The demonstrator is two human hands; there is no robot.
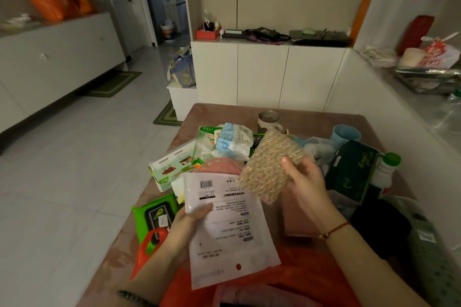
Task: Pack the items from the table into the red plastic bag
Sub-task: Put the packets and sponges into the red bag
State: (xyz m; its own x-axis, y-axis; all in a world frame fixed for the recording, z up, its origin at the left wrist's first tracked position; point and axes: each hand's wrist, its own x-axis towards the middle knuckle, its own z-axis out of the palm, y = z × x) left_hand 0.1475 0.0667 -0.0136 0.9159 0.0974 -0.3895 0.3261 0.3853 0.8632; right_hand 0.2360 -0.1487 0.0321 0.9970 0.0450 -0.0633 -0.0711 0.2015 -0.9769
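The left hand pinches a white envelope at its left edge, long axis running away from the person, above the red bag. The right hand, fingers spread, grips a beaded pouch just beyond the envelope. Packets crowd the brown counter beyond; white floor tiles left of it.
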